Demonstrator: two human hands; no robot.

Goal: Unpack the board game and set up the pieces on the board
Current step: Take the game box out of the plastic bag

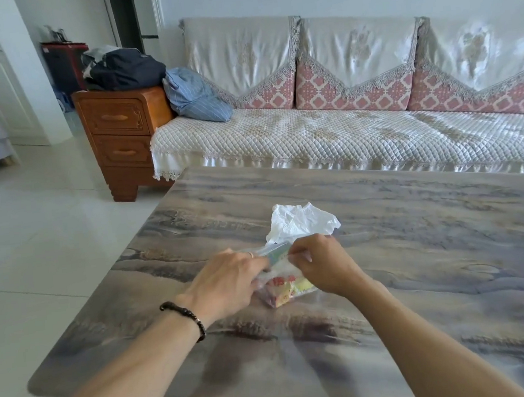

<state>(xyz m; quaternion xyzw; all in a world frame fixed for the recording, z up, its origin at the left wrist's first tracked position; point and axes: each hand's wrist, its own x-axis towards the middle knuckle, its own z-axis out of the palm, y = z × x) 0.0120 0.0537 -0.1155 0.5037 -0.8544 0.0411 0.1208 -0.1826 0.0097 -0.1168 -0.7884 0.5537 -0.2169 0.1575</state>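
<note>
At far left a wooden cabinet (pixel 120 138) stands off the table's (pixel 419 247) far-left corner, tiled floor open along the left edge; the left hand (pixel 227 281) pinches the top of the clear plastic packet (pixel 285 287) of colourful game pieces, which lies near the table's middle, well in from every edge; the right hand (pixel 321 263) pinches the same top just beside it; crumpled white plastic (pixel 301 221) lies just beyond; bare tabletop spreads right toward the sofa (pixel 359 125).
</note>
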